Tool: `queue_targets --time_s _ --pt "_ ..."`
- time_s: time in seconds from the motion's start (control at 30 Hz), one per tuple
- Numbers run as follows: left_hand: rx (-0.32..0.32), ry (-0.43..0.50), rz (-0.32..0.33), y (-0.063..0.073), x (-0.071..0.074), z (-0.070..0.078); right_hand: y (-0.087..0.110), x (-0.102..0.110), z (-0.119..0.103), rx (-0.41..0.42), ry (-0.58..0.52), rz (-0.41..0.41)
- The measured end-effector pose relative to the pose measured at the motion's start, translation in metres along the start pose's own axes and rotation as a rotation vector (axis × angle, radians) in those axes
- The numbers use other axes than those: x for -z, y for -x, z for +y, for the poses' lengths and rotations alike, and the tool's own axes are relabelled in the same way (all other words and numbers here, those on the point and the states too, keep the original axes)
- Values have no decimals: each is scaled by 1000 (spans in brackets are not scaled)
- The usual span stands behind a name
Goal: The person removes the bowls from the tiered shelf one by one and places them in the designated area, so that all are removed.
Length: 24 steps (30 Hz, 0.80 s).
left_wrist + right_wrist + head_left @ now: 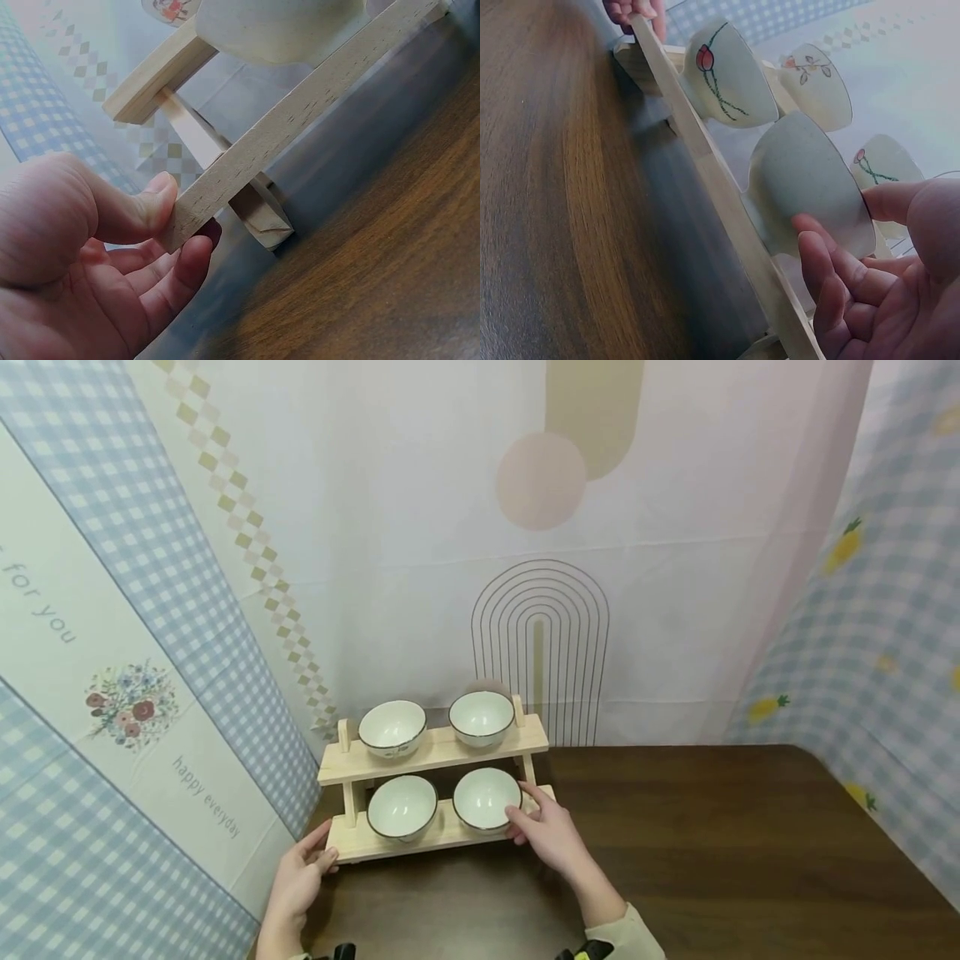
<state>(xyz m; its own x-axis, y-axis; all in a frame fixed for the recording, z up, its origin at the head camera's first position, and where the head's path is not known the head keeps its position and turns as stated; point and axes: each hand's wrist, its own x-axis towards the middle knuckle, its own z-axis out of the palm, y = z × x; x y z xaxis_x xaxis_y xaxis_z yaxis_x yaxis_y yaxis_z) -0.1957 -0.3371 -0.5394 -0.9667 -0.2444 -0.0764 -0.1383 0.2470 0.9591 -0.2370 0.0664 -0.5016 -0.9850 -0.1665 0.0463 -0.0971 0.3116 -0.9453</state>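
A two-tier wooden rack (pixel 442 758) carries white bowls with dark rims, two on each tier. My left hand (pixel 297 878) pinches the left end of the lower board (pixel 247 157) between thumb and fingers. At the lower right, my right hand (pixel 553 835) holds a bowl (pixel 487 798) by its right side, with curled fingers against its outer wall. That bowl still sits on the lower board. Beside it stands the lower left bowl (pixel 402 808), with a red flower on its outside in the right wrist view. Above are the upper left bowl (pixel 392 727) and the upper right bowl (pixel 482 718).
The rack stands on a dark wooden table (pixel 720 852), near a pale patterned cloth (pixel 420 568) hung behind. A blue checked cloth (pixel 187 602) closes off the left side, and another checked cloth (pixel 862 660) with pineapples hangs at the right.
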Motion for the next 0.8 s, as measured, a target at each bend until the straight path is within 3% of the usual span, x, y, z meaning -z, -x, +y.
queue_targets --time_s 0.8 --pt "1 9 18 -2 -3 -1 -3 3 4 -37 -58 23"
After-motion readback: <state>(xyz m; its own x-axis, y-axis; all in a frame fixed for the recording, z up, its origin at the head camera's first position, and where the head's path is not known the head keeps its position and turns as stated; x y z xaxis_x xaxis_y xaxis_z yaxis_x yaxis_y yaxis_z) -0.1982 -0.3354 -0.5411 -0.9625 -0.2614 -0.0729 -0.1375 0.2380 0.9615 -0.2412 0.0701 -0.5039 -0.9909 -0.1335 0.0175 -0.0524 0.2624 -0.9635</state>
